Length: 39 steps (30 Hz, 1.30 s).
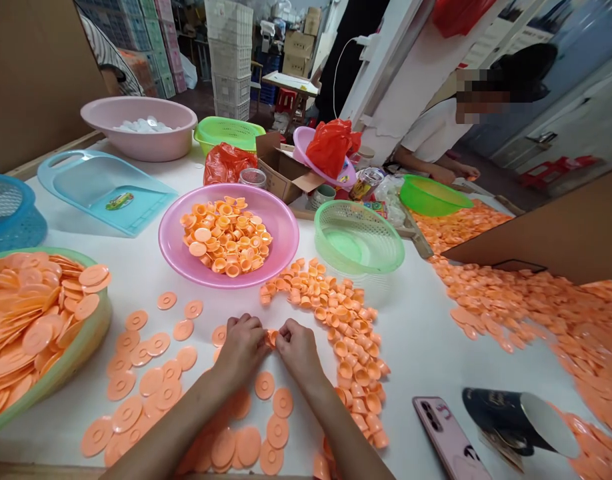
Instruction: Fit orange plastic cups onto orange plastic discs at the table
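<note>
My left hand [242, 347] and my right hand [297, 348] meet over the white table, fingers curled, both pinching one small orange plastic piece [272, 337] between them. Flat orange discs [151, 387] lie scattered under and left of my forearms. A heap of small orange caps [336, 313] runs along the right of my right hand. Just beyond my hands stands a pink bowl [186, 257] holding assembled orange pieces [226, 235].
A green bowl [93, 337] full of discs sits at the left. An empty green basket [359, 237], a blue tray [106, 187] and a cardboard box [281, 175] lie further back. A pink phone [449, 440] and a dark cup [516, 421] lie at the right. Another person [446, 137] sits far right.
</note>
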{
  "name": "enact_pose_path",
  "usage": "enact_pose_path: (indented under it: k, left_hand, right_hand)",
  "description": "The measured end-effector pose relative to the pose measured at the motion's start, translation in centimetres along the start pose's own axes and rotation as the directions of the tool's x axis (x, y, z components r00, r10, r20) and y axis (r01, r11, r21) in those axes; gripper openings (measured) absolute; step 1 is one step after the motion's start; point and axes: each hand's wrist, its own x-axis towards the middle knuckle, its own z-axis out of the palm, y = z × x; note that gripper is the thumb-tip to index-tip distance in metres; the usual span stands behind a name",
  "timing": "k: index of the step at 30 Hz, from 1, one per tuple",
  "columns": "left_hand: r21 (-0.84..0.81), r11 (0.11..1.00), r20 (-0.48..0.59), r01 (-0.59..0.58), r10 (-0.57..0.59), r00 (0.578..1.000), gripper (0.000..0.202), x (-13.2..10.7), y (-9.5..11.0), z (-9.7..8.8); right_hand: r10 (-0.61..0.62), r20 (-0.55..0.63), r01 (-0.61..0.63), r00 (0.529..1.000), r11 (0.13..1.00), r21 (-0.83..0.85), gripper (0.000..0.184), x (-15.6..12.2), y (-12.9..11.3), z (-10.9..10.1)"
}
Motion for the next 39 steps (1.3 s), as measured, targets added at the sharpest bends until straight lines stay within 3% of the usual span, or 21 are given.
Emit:
enact_pose_path:
  k: [4, 6, 11, 16, 20, 22, 24, 25, 27, 29, 30, 31, 33, 35, 37, 39]
  left_hand:
    - [-0.283, 0.936, 0.076, 0.211, -0.198, 0.977, 0.024, 1.0, 0.6, -0.7]
    - [-0.332, 0.899, 0.121, 0.285, -0.259, 0.958, 0.020, 1.6, 1.1, -0.7]
    - [-0.341, 0.879, 0.137, 0.333, -0.304, 0.943, 0.015, 1.8, 1.8, 0.0]
    - [-0.412, 0.839, 0.120, 0.355, -0.336, 0.934, 0.014, 1.3, 1.5, 0.8]
    - [-0.416, 0.825, 0.139, 0.382, -0.358, 0.923, 0.014, 0.5, 2.2, 0.3]
    - [-0.436, 0.828, 0.084, 0.353, -0.353, 0.932, 0.014, 0.2, 2.7, -1.6]
    - [-0.453, 0.856, -0.105, 0.248, -0.328, 0.939, 0.016, 0.4, 3.0, -5.0]
    - [-0.442, 0.880, -0.240, 0.177, -0.306, 0.921, 0.017, 0.8, 3.1, -7.2]
    - [-0.401, 0.911, -0.462, 0.093, -0.289, 0.838, 0.020, 2.1, 3.1, -11.7]
    - [-0.376, 0.923, -0.577, 0.076, -0.298, 0.760, 0.029, 3.1, 2.9, -15.5]
    - [-0.364, 0.928, -0.599, 0.080, -0.299, 0.742, 0.035, 3.3, 2.7, -16.7]
    - [-0.349, 0.933, -0.589, 0.092, -0.295, 0.753, 0.035, 3.0, 2.4, -17.3]
    - [-0.301, 0.945, -0.452, 0.128, -0.260, 0.854, 0.024, 1.6, 1.3, -16.8]
    - [-0.212, 0.964, -0.227, 0.161, -0.209, 0.951, 0.017, -0.4, -0.3, -14.3]
    - [-0.096, 0.980, -0.087, 0.176, -0.184, 0.979, 0.013, -2.1, -2.3, -11.0]
    - [0.002, 0.983, -0.065, 0.182, -0.181, 0.981, 0.020, -2.8, -3.7, -7.8]
  right_hand:
    - [-0.021, 0.017, 0.022, 1.000, 0.998, -0.065, 0.015, 0.1, -0.3, -0.3]
    - [-0.016, 0.029, 0.018, 0.999, 0.997, -0.074, 0.015, 0.2, -0.3, -0.5]
    - [-0.019, 0.057, 0.024, 0.998, 0.996, -0.088, 0.016, 0.0, -0.6, 0.0]
    - [-0.036, -0.023, 0.036, 0.999, 0.999, -0.006, 0.015, -1.1, -0.3, 0.6]
    - [0.016, 0.157, -0.036, 0.987, 0.992, 0.122, 0.018, 0.5, -0.1, -1.0]
    - [0.002, 0.185, -0.027, 0.983, 0.991, 0.130, 0.021, 2.2, -0.7, -1.9]
    - [-0.116, 0.083, 0.109, 0.990, 0.991, 0.081, 0.018, 4.1, -1.7, -1.9]
    - [-0.187, 0.030, 0.186, 0.982, 0.982, 0.030, 0.014, 4.8, -2.3, -1.6]
    - [-0.273, 0.008, 0.273, 0.962, 0.958, -0.092, 0.010, 5.9, -3.3, -0.3]
    - [-0.276, 0.025, 0.275, 0.961, 0.942, -0.194, 0.012, 6.2, -3.8, 0.9]
    - [-0.265, 0.029, 0.265, 0.964, 0.938, -0.222, 0.011, 6.1, -3.7, 1.3]
    - [-0.255, 0.035, 0.256, 0.966, 0.939, -0.231, 0.009, 5.9, -3.3, 1.3]
    - [-0.232, 0.057, 0.239, 0.971, 0.950, -0.201, 0.009, 5.1, -2.2, 0.7]
    - [-0.221, 0.078, 0.230, 0.972, 0.962, -0.145, 0.011, 3.9, -0.7, -0.6]
    - [-0.213, 0.076, 0.221, 0.974, 0.969, -0.112, 0.011, 2.4, 0.8, -2.0]
    - [-0.194, 0.056, 0.199, 0.979, 0.973, -0.115, 0.012, 0.8, 1.9, -3.2]
